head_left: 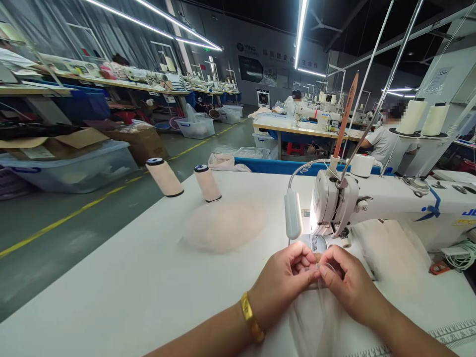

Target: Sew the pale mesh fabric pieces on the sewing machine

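Note:
Sheer pale fabric (316,320) hangs from between both hands over the table's front. My left hand (286,277), with a gold bracelet at the wrist, pinches its upper edge. Close beside it, my right hand (347,280) grips the same edge, fingertips nearly touching. Both are just in front of the needle area of a white sewing machine (334,198), whose lamp (293,214) is lit. A flat pile of sheer fabric (225,223) lies left of the machine. More pale fabric (394,248) lies under the machine arm.
Two thread cones (164,177) (207,183) stand at the table's far left edge. An orange cutter (441,267) and a coiled cord (461,255) are at the right, a clear ruler (453,333) at the lower right. A person (386,134) sits beyond the machine.

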A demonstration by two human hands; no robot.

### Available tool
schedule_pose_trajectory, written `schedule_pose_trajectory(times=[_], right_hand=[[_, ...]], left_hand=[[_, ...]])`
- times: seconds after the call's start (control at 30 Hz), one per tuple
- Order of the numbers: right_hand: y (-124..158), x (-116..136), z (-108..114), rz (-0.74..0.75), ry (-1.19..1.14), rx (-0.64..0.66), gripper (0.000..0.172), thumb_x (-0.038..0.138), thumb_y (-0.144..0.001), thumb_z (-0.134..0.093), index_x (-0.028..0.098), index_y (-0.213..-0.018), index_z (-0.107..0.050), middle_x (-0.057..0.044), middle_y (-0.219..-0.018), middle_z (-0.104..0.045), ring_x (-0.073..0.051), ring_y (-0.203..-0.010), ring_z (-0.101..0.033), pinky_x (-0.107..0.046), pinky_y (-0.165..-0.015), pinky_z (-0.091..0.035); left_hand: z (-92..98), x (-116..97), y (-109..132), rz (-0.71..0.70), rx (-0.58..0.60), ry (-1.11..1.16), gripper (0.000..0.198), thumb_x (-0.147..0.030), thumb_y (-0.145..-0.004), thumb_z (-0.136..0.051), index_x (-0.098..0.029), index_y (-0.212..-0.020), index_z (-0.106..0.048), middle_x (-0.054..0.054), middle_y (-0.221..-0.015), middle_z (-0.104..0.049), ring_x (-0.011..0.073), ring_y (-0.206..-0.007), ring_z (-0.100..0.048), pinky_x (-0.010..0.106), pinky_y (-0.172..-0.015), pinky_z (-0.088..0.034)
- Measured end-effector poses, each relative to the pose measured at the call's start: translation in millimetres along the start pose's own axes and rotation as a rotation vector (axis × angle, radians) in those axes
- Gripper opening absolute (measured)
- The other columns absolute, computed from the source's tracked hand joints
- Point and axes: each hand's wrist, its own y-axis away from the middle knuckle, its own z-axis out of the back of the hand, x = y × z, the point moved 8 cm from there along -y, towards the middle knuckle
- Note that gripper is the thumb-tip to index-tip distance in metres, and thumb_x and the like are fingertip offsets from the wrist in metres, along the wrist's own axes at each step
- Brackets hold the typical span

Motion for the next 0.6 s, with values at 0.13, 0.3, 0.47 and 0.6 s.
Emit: schedule_pose_trajectory(times=[0.13,0.3,0.47,0.6], right_hand=[[0.8,-2.4,-2.7,-0.054,-0.069,0.071,0.023,0.046,-0.100,-0.056,0.024,-0.106,-0.062,-0.001,-0.092,-0.063,-0.019,-0.082,-0.055,-0.029,-0.070,-0.041],[-2.3,-2.8,-4.2,-0.053,-0.111,0.094,0.023,0.044,-0.099,-0.056,0.023,-0.090,-0.058,0.002,-0.079,-0.056,-0.017,-0.074,-0.048,-0.028,-0.066,-0.037],[-3.1,-2.0,-3.1,-0.041,-0.069,0.060,0.024,0.043,-0.098,-0.055,0.023,-0.084,-0.055,0.002,-0.078,-0.054,-0.018,-0.074,-0.048,-0.028,-0.066,-0.037],[-1.5,1.3,-1.1,-0.007,-0.018,0.021,0.023,0.040,-0.099,-0.054,0.023,-0.083,-0.056,0.001,-0.080,-0.056,-0.018,-0.075,-0.049,-0.029,-0.067,-0.037]], left_hand=[[2.5,-7.1,2.7,-0.071,-0.021,-0.045,0.030,-0.044,-0.075,-0.075,-0.020,-0.082,-0.059,-0.003,-0.072,-0.058,0.0116,-0.063,-0.050,0.022,-0.053,-0.039],[3.7,-6.4,3.2,-0.101,-0.010,-0.056,0.028,-0.042,-0.077,-0.075,-0.020,-0.081,-0.058,-0.004,-0.071,-0.059,0.0130,-0.065,-0.052,0.023,-0.058,-0.042],[-2.1,-5.7,1.5,-0.092,0.050,-0.023,0.027,-0.040,-0.076,-0.076,-0.018,-0.086,-0.064,-0.001,-0.075,-0.064,0.0157,-0.072,-0.058,0.028,-0.068,-0.048],[-9.2,-3.8,0.5,-0.039,0.109,0.007,0.037,-0.046,-0.076,-0.077,-0.016,-0.096,-0.071,0.001,-0.079,-0.066,0.0170,-0.074,-0.059,0.028,-0.068,-0.046]])
